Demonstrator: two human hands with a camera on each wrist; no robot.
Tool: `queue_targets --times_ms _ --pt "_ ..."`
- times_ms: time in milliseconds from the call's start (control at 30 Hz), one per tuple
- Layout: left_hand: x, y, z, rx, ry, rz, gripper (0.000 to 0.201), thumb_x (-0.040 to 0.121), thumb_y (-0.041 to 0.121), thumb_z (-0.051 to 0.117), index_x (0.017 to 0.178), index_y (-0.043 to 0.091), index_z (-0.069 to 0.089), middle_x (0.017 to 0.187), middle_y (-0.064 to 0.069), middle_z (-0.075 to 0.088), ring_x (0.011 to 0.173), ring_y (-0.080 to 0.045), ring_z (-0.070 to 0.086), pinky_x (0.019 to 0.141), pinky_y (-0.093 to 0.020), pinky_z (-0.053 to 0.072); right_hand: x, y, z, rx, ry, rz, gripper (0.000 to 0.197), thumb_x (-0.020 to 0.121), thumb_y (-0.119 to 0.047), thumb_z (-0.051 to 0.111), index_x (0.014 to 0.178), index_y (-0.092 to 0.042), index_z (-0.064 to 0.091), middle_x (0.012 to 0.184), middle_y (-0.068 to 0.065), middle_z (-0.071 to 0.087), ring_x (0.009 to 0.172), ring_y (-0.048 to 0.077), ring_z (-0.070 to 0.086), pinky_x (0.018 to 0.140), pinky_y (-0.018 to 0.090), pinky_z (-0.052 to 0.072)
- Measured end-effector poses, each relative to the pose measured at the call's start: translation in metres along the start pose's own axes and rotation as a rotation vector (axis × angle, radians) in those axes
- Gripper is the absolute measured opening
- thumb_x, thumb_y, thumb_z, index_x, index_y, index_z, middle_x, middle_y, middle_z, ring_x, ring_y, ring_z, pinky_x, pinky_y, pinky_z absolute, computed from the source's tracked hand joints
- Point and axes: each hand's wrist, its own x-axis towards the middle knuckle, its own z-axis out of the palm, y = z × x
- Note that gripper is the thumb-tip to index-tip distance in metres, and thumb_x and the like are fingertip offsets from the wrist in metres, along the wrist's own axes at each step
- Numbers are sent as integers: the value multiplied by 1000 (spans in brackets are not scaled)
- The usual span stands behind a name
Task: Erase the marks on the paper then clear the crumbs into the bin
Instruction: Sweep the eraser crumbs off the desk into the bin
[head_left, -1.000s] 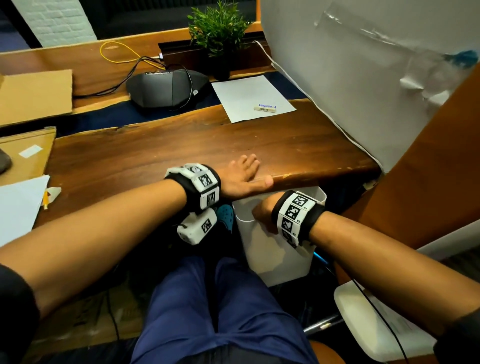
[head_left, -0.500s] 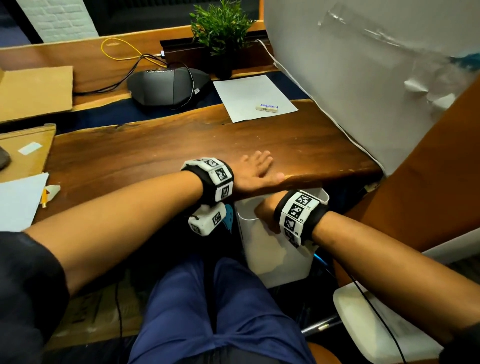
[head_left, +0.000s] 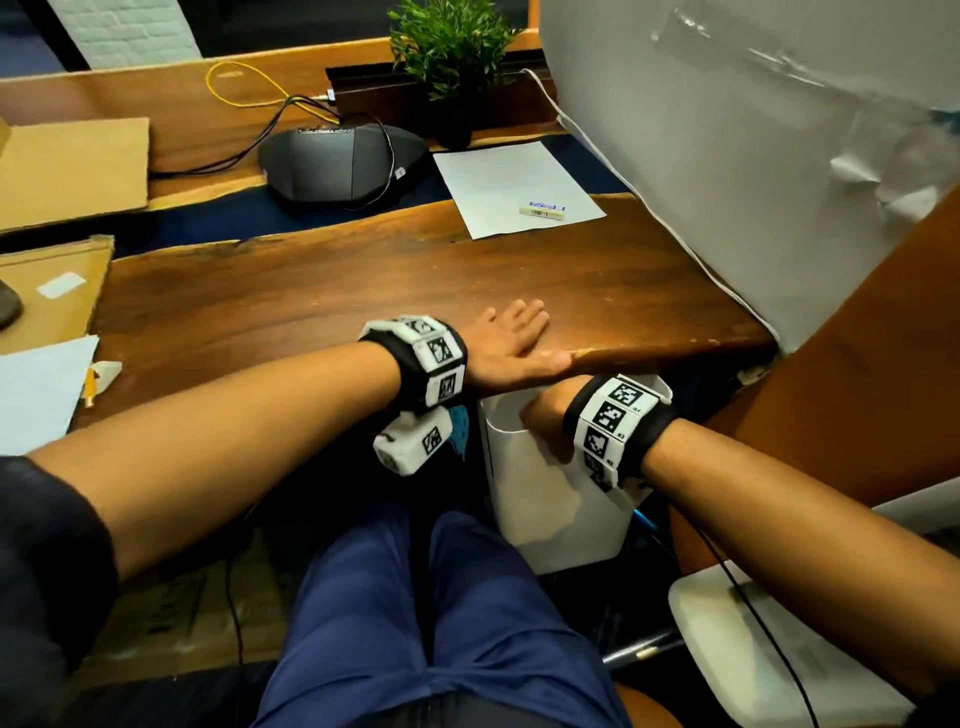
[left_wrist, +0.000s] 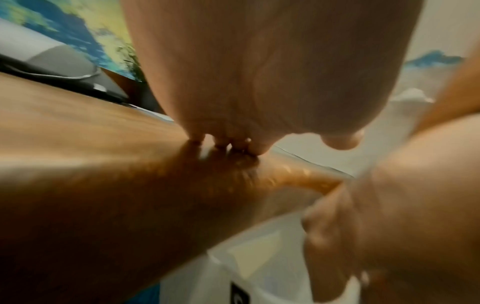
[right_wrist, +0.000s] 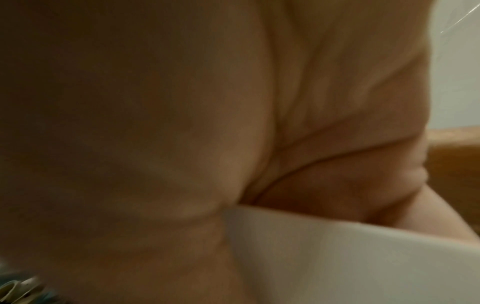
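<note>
My left hand (head_left: 511, 343) lies flat on the wooden desk (head_left: 322, 291) at its near edge, fingers straight, thumb along the edge. In the left wrist view the fingertips (left_wrist: 221, 142) touch the wood. Just below the edge, my right hand (head_left: 545, 421) grips the rim of a white bin (head_left: 545, 509) held under the desk edge; the right wrist view shows the palm against the bin rim (right_wrist: 337, 236). A white paper (head_left: 511, 187) lies at the far right of the desk with an eraser (head_left: 542, 211) on it. Crumbs are too small to see.
A dark speaker unit (head_left: 337, 163) with cables and a potted plant (head_left: 452, 57) stand at the back. Cardboard (head_left: 67, 171) and another sheet (head_left: 36, 389) lie at the left. A white board (head_left: 753, 156) leans at the right, close to the desk corner.
My left hand has slid to the right along the desk's near edge, toward the spot above the bin. The right hand keeps its grip on the bin rim.
</note>
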Motion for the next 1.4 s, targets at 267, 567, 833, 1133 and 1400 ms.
queue_targets --times_ms 267,567,833,1133,1400 --pt "-4 9 -50 -192 0 66 91 81 85 10 148 31 38 149 -6 47 135 -26 45 115 -44 29 10 2 -3 22 -66 8 47 90 -18 71 134 -7 59 135 8 60 124 29 58 104 37 47" --pt "42 -15 -35 44 28 -229 89 93 72 19 157 15 -3 164 -4 -13 151 -21 -8 122 -45 -2 13 2 -6 -42 -131 -32 26 91 -15 69 115 -7 71 121 10 69 110 30 65 93 35 51" --pt "-22 30 -42 -151 -268 53 74 93 73 14 156 35 11 161 16 11 148 -7 11 116 -25 -5 14 -1 0 -74 72 -4 34 100 -16 55 132 -11 61 132 10 63 123 30 59 91 33 47" --pt "61 -14 -70 58 11 -343 97 86 82 12 157 17 7 165 -7 -2 152 -26 3 121 -50 -2 16 0 4 -95 15 -49 23 80 -15 75 63 -15 58 79 1 71 75 27 70 78 42 61" --pt "32 19 -24 110 -116 -37 92 93 74 20 156 14 -9 162 -3 -20 150 -21 -14 121 -40 -6 11 1 1 -70 55 36 21 93 -20 65 112 -12 68 120 9 68 109 32 65 96 40 51"
